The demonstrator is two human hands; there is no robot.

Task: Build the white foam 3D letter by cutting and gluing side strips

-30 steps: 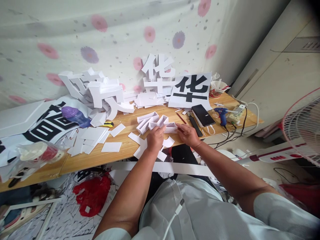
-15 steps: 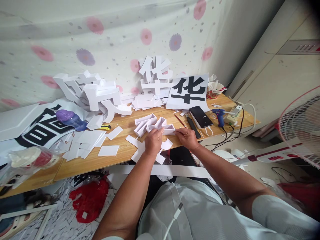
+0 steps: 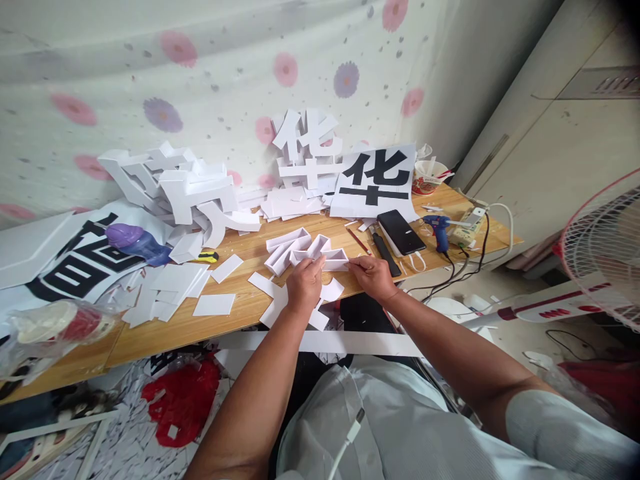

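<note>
A white foam-board letter shell (image 3: 287,251) with raised walls and open compartments lies on the wooden table in front of me. My left hand (image 3: 305,281) pinches its near wall, thumb and fingers closed. At the shell's right end, my right hand (image 3: 373,275) is closed with thumb and forefinger gripping the end wall. Flat white board pieces (image 3: 270,285) lie under and beside my left hand. Close beyond my right hand are a black-handled knife (image 3: 386,255), a pencil (image 3: 359,241) and a black phone (image 3: 401,232) on a white block.
Finished white letters (image 3: 200,193) are piled at the back left, near a printed character sheet (image 3: 373,179). A blue glue gun (image 3: 440,232) and power strip (image 3: 467,230) sit at the right. A fan (image 3: 607,240) stands beside the table; a plastic-wrapped cup (image 3: 63,323) is at left.
The camera view has shifted slightly, so the table things appear a little farther left. Both hands keep their hold on the white letter shell.
</note>
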